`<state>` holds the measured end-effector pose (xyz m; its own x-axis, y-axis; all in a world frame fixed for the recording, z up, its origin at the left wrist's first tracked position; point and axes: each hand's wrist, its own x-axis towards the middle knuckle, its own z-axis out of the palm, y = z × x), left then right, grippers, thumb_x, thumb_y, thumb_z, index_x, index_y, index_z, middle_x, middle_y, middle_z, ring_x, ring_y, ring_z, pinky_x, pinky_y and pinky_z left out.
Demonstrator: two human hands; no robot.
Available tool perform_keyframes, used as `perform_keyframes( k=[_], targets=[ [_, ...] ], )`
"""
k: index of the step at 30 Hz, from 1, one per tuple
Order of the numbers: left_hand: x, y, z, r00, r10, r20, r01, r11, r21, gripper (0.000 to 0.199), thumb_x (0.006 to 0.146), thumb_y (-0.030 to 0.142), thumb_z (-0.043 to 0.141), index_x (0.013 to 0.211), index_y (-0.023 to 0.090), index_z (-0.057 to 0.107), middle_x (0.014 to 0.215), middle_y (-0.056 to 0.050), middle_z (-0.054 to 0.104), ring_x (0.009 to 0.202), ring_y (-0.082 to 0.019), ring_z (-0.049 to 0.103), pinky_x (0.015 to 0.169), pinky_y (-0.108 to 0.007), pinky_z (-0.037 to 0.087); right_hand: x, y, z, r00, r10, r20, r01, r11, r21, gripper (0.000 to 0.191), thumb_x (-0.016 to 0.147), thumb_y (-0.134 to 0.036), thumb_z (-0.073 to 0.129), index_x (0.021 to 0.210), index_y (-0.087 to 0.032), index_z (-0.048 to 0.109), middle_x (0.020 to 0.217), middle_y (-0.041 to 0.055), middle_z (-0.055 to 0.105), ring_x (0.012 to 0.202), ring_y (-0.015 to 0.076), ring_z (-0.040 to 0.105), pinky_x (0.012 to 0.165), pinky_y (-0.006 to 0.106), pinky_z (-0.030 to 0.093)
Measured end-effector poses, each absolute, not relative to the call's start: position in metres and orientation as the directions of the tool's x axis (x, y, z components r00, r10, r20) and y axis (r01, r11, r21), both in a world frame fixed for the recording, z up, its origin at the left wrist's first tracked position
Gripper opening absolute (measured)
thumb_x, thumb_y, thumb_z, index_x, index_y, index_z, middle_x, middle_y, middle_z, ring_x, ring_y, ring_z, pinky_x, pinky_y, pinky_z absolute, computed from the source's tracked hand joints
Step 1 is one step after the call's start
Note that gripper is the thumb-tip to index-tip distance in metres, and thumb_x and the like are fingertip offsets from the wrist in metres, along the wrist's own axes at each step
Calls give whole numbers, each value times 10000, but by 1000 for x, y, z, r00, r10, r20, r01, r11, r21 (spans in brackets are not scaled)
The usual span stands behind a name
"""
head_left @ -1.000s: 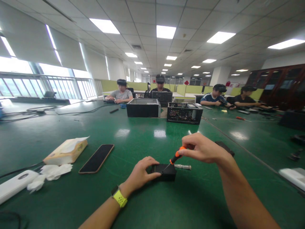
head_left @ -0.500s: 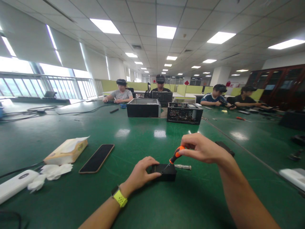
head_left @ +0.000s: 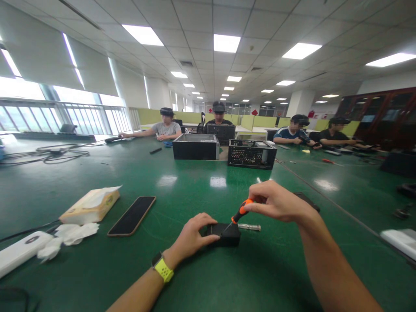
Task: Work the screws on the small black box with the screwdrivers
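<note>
Where the left hand (head_left: 194, 230) lies: at the left end of a small black box (head_left: 230, 241), thumb and fingers parted just enough to clasp it; a yellow-green watch strap (head_left: 164, 271) circles the wrist.
Black box: flat on the green table (head_left: 182, 184), between the two hands.
Right hand (head_left: 274, 201): fingers closed round the orange-and-black handle of a screwdriver (head_left: 239, 212), which slants down leftward to the box's top near the left thumb; whether its tip sits in a screw is too small to tell.
Silver rod (head_left: 250, 227): lying just beyond the box's right end.
Left side: a white oblong device (head_left: 22, 252), crumpled tissues (head_left: 78, 234), a phone (head_left: 131, 216) lying screen up, and a tissue pack (head_left: 91, 206).
Mid-table: a closed-sided computer case (head_left: 195, 149) left of a perforated one (head_left: 251, 156).
Far edge: a person in grey (head_left: 166, 128) with one arm stretched sideways, another behind a dark case (head_left: 221, 132), and two more people (head_left: 290, 133) at the right.
Background: yellow-green partitions (head_left: 149, 118).
</note>
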<state>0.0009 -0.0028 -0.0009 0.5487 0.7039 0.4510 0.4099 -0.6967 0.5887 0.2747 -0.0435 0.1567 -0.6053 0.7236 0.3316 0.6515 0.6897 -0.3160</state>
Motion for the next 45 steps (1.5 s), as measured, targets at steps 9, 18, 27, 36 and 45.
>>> perform_keyframes(
  k=[9, 18, 27, 36, 45],
  targets=[
    [1, 0, -2, 546, 701, 459, 406, -700, 587, 315, 805, 360, 774, 1060, 197, 687, 1018, -52, 667, 950, -221, 611, 860, -343, 476, 273, -43, 156, -602, 728, 328, 657, 685, -315, 393, 904, -423, 606, 629, -166, 491, 592, -47, 454, 564, 87, 382, 531, 222, 270],
    [1, -2, -3, 542, 699, 466, 402, -703, 587, 313, 801, 358, 777, 1055, 196, 690, 1014, -51, 670, 948, -221, 616, 858, -339, 477, 273, -40, 155, -595, 738, 319, 651, 675, -347, 415, 897, -443, 606, 610, -166, 493, 579, -48, 439, 555, 87, 374, 518, 222, 262],
    [2, -2, -1, 546, 702, 457, 408, -699, 587, 319, 799, 371, 775, 1048, 191, 694, 997, -54, 673, 932, -222, 618, 844, -336, 477, 274, -40, 155, -591, 741, 317, 653, 671, -352, 416, 890, -457, 614, 614, -161, 516, 587, -44, 452, 562, 89, 379, 519, 222, 266],
    [1, -2, 0, 546, 706, 451, 414, -696, 587, 315, 802, 379, 770, 1045, 193, 695, 994, -54, 672, 925, -222, 616, 839, -339, 478, 275, -39, 156, -601, 739, 306, 636, 673, -377, 411, 897, -457, 613, 632, -158, 516, 602, -45, 454, 575, 88, 386, 525, 218, 279],
    [2, -3, 0, 540, 708, 454, 414, -694, 589, 313, 803, 381, 765, 1046, 195, 696, 1006, -61, 677, 936, -227, 621, 848, -346, 487, 274, -40, 157, -601, 747, 285, 634, 662, -399, 392, 899, -445, 606, 641, -159, 536, 621, -34, 475, 588, 98, 401, 539, 224, 293]
  ],
)
